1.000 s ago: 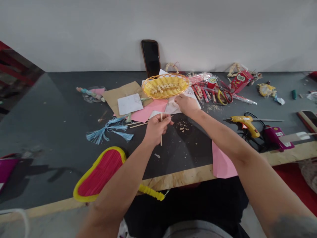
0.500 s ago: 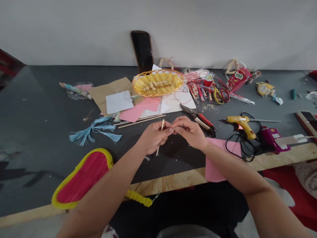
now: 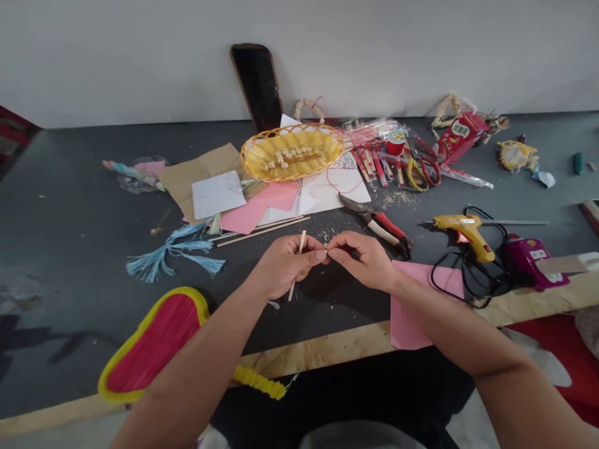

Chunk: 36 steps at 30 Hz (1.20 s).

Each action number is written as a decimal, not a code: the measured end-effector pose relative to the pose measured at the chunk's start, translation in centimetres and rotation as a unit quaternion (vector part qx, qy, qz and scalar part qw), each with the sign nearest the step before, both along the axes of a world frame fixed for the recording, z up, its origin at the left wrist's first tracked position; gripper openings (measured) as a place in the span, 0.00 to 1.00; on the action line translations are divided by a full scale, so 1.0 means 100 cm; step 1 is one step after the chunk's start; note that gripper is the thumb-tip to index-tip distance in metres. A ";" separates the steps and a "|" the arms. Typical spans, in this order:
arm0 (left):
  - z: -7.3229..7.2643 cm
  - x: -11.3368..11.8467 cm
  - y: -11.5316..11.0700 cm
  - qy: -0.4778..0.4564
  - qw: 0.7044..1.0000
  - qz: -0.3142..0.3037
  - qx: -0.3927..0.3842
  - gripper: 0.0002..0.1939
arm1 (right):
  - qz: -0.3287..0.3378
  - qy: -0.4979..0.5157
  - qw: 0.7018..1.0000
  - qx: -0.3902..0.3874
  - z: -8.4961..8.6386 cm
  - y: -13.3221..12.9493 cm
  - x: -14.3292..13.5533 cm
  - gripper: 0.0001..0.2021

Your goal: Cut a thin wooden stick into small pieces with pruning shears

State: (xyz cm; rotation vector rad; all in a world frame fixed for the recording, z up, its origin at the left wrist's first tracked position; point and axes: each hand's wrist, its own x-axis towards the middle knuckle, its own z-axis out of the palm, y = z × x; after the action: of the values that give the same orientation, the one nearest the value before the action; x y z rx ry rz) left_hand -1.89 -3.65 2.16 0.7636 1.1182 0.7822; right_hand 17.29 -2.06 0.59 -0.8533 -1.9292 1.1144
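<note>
My left hand (image 3: pixel 286 265) is closed, with a thin wooden stick (image 3: pixel 302 242) held across it between the fingers. Its thumb and fingertip also pinch at a tiny pale piece (image 3: pixel 326 247), too small to make out. Fingertips of my right hand (image 3: pixel 358 259) meet there, pinched on the same tiny piece. Just beyond the hands lie pruning shears (image 3: pixel 377 224) with one red and one white handle. Two longer wooden sticks (image 3: pixel 262 231) rest on the table to the upper left. Farther back, a yellow woven basket (image 3: pixel 294 173) contains several small pale pieces.
A yellow glue gun (image 3: pixel 468 232) with its cord, a purple box (image 3: pixel 536 262) and pink paper (image 3: pixel 412 312) are on the right. Scissors (image 3: pixel 417 174) lie at the back. Left are a blue tassel (image 3: pixel 163 255) and a red fan with yellow trim (image 3: pixel 159 343). A phone (image 3: pixel 258 87) leans on the wall.
My view has shifted slightly. The hands stay together over the table, and the right fingers are more tightly gathered at the left fingertips. The stick remains in the left hand.
</note>
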 end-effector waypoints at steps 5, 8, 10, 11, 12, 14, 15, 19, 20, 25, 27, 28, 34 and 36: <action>0.000 -0.002 0.001 0.020 1.000 -0.012 0.011 0.20 | 0.013 -0.020 0.998 0.052 -0.003 0.001 0.002 0.06; -0.003 -0.002 0.000 0.040 0.999 -0.021 0.027 0.18 | 0.015 -0.029 0.997 0.076 -0.005 0.001 0.002 0.06; -0.004 -0.002 0.000 0.055 0.997 -0.031 0.034 0.17 | 0.015 -0.038 0.995 0.093 -0.006 0.001 0.001 0.06; -0.005 -0.002 0.000 0.059 0.997 -0.035 0.035 0.17 | 0.014 -0.046 0.994 0.102 -0.006 0.002 0.001 0.06; -0.006 -0.002 0.000 0.061 0.997 -0.036 0.035 0.17 | 0.015 -0.056 0.992 0.110 -0.006 0.003 0.002 0.06; -0.007 -0.002 0.001 0.057 0.997 -0.028 0.038 0.17 | -0.001 -0.079 0.989 0.128 -0.004 0.006 0.005 0.06; -0.008 -0.003 0.002 0.057 0.997 -0.020 0.041 0.17 | -0.021 -0.089 0.987 0.135 -0.003 0.009 0.007 0.06; -0.010 -0.004 0.005 0.093 0.995 -0.004 0.043 0.15 | -0.130 -0.141 0.972 0.136 0.001 0.022 0.021 0.07; -0.011 -0.005 0.005 0.106 0.994 -0.002 0.041 0.14 | -0.134 -0.164 0.968 0.136 0.000 0.026 0.024 0.08; -0.017 -0.007 0.008 0.133 0.990 0.009 0.053 0.14 | -0.090 -0.251 0.954 0.137 -0.007 0.030 0.025 0.12; -0.017 -0.007 0.008 0.121 0.991 0.020 0.055 0.14 | -0.069 -0.281 0.946 0.147 -0.009 0.027 0.022 0.14; -0.017 -0.008 0.009 0.109 0.992 0.029 0.053 0.14 | -0.060 -0.297 0.940 0.155 -0.010 0.025 0.020 0.16; -0.009 -0.011 0.015 0.044 0.994 0.092 0.036 0.13 | -0.024 -0.378 0.904 0.199 -0.013 0.016 0.012 0.22; -0.007 -0.013 0.016 0.035 0.993 0.112 0.026 0.12 | -0.011 -0.370 0.906 0.206 -0.016 0.016 0.011 0.21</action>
State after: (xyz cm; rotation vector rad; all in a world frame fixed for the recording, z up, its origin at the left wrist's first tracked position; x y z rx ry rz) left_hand -3.18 -2.01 1.42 0.7208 1.2645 0.9839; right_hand 18.38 -0.49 -0.97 -1.1451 -2.6241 0.3238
